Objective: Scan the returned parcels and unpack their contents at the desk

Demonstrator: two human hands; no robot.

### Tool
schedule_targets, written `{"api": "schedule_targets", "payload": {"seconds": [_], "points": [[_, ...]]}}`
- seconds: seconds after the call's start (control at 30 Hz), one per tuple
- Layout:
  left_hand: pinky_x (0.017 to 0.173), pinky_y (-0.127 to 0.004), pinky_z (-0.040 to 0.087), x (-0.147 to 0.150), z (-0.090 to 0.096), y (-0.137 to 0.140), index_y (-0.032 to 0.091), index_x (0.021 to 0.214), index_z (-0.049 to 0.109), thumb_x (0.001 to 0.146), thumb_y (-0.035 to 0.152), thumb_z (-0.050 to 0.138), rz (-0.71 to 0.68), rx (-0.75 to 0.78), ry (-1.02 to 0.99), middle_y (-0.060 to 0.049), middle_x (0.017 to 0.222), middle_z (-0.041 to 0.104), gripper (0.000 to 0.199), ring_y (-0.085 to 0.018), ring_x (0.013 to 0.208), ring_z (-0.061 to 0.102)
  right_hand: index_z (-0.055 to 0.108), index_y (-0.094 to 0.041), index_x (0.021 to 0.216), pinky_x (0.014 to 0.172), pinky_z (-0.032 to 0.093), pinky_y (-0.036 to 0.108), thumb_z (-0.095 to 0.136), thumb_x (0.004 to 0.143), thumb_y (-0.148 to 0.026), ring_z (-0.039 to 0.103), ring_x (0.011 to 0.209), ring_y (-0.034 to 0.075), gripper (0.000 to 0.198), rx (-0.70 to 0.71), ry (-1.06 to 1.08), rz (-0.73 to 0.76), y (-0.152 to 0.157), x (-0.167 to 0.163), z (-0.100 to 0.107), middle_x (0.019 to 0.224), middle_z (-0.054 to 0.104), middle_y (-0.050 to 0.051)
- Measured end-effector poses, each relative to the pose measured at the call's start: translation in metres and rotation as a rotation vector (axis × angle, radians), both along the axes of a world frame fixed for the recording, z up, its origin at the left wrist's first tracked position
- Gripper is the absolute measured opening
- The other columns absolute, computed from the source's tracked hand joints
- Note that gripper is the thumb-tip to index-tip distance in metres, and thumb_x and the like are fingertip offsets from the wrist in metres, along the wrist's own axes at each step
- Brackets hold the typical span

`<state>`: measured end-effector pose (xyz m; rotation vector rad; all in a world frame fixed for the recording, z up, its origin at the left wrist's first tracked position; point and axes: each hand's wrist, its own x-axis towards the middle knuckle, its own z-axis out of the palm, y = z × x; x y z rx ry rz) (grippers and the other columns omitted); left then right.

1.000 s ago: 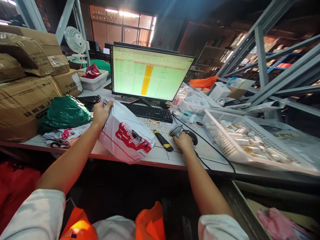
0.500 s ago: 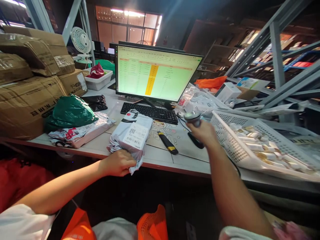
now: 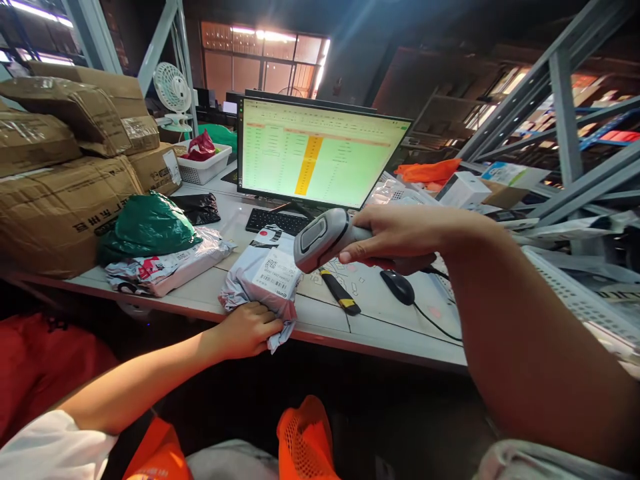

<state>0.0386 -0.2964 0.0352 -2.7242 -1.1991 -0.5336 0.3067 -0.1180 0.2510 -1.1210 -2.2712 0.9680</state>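
Observation:
My left hand (image 3: 249, 329) grips the near end of a grey plastic mail parcel (image 3: 265, 275) that lies on the desk edge with its white barcode label facing up. My right hand (image 3: 395, 235) holds a grey handheld barcode scanner (image 3: 320, 236) in the air, its head just to the right of and above the parcel's label. A black mouse (image 3: 399, 287) and a black-and-yellow utility knife (image 3: 340, 293) lie on the desk under my right hand.
A monitor (image 3: 320, 153) with a green spreadsheet and a black keyboard (image 3: 273, 221) stand behind the parcel. Taped cardboard boxes (image 3: 60, 200), a green bag (image 3: 147, 227) and flat parcels (image 3: 165, 263) fill the left. A white basket (image 3: 570, 293) sits right, metal racking (image 3: 565, 133) behind.
My right hand lifted the scanner from the desk and swung it left over the parcel. My left hand turned the parcel label-up, set it at the desk edge and holds it there.

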Motion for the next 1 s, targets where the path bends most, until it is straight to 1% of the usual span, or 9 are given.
{"api": "schedule_targets", "payload": {"seconds": [0.07, 0.17, 0.3, 0.43, 0.6, 0.7, 0.8, 0.9, 1.0], "points": [[0.074, -0.037, 0.047, 0.003, 0.005, -0.005, 0.017, 0.099, 0.067, 0.088, 0.021, 0.067, 0.032, -0.042, 0.032, -0.007, 0.092, 0.07, 0.012, -0.024, 0.086, 0.066, 0.066, -0.021, 0.079, 0.031, 0.031, 0.02, 0.099, 0.061, -0.039, 0.05, 0.045, 0.01, 0.042, -0.135, -0.113, -0.004, -0.006, -0.011, 0.007, 0.057, 0.048, -0.003], [0.078, -0.038, 0.05, 0.009, 0.014, -0.018, 0.018, 0.103, 0.067, 0.089, 0.019, 0.067, 0.114, -0.047, 0.062, -0.006, 0.098, 0.07, 0.015, -0.025, 0.091, 0.065, 0.064, -0.022, 0.076, 0.031, 0.031, 0.02, 0.097, 0.062, -0.044, 0.049, 0.041, 0.01, 0.043, -0.122, -0.126, -0.029, -0.013, -0.018, 0.01, 0.055, 0.05, -0.004], [0.106, -0.045, 0.043, 0.013, 0.018, -0.029, 0.023, 0.129, 0.066, 0.093, 0.02, 0.063, 0.206, 0.202, 0.044, -0.008, 0.136, 0.065, 0.037, -0.03, 0.126, 0.056, 0.067, -0.022, 0.079, 0.035, 0.036, 0.024, 0.086, 0.072, -0.058, 0.055, 0.045, 0.014, 0.041, -0.042, -0.308, 0.033, -0.01, -0.01, -0.01, 0.057, 0.058, -0.001], [0.12, -0.059, 0.023, 0.008, 0.014, -0.017, 0.031, 0.155, 0.048, 0.093, 0.024, 0.064, 0.317, 0.419, 0.017, -0.006, 0.163, 0.042, 0.064, -0.041, 0.151, 0.029, 0.07, -0.018, 0.095, 0.054, 0.049, 0.029, 0.062, 0.094, -0.052, 0.069, 0.066, 0.022, 0.035, 0.156, -0.465, -0.234, 0.014, 0.015, -0.072, 0.079, 0.072, 0.008], [0.115, -0.056, 0.032, 0.006, 0.011, 0.01, 0.026, 0.15, 0.055, 0.091, 0.019, 0.062, 0.378, 0.386, -0.044, -0.009, 0.147, 0.06, 0.06, -0.039, 0.136, 0.049, 0.068, -0.009, 0.116, 0.088, 0.053, 0.04, 0.052, 0.1, -0.042, 0.069, 0.111, 0.036, 0.04, 0.13, -0.725, -0.64, 0.036, 0.054, -0.171, 0.117, 0.071, 0.023], [0.109, -0.051, 0.039, 0.005, 0.014, 0.021, 0.018, 0.141, 0.06, 0.091, 0.015, 0.058, 0.358, 0.403, -0.11, -0.011, 0.137, 0.066, 0.051, -0.036, 0.126, 0.055, 0.06, -0.005, 0.131, 0.094, 0.052, 0.046, 0.048, 0.1, -0.037, 0.065, 0.12, 0.039, 0.046, 0.088, -0.792, -0.775, 0.029, 0.066, -0.202, 0.126, 0.066, 0.028], [0.105, -0.05, 0.043, -0.009, 0.021, 0.028, 0.016, 0.138, 0.059, 0.091, 0.018, 0.059, 0.307, 0.425, -0.193, -0.014, 0.131, 0.068, 0.047, -0.035, 0.121, 0.057, 0.058, -0.001, 0.134, 0.099, 0.05, 0.048, 0.05, 0.097, -0.032, 0.06, 0.125, 0.041, 0.048, 0.142, -0.829, -0.794, 0.018, 0.066, -0.201, 0.13, 0.062, 0.029], [0.105, -0.048, 0.047, -0.047, 0.019, 0.035, 0.016, 0.135, 0.057, 0.089, 0.021, 0.059, 0.319, 0.391, -0.401, -0.017, 0.129, 0.065, 0.046, -0.033, 0.121, 0.059, 0.056, -0.001, 0.137, 0.106, 0.045, 0.046, 0.046, 0.097, -0.027, 0.055, 0.13, 0.04, 0.049, 0.35, -0.739, -0.84, 0.02, 0.054, -0.181, 0.135, 0.059, 0.027], [0.091, -0.038, 0.054, -0.099, 0.001, 0.043, 0.018, 0.118, 0.058, 0.087, 0.029, 0.059, 0.573, 0.371, -0.842, -0.011, 0.111, 0.068, 0.033, -0.026, 0.105, 0.065, 0.05, -0.006, 0.148, 0.114, 0.038, 0.042, 0.039, 0.098, -0.02, 0.05, 0.135, 0.033, 0.053, 0.508, -0.597, -0.75, 0.045, 0.034, -0.166, 0.142, 0.057, 0.023]]}}
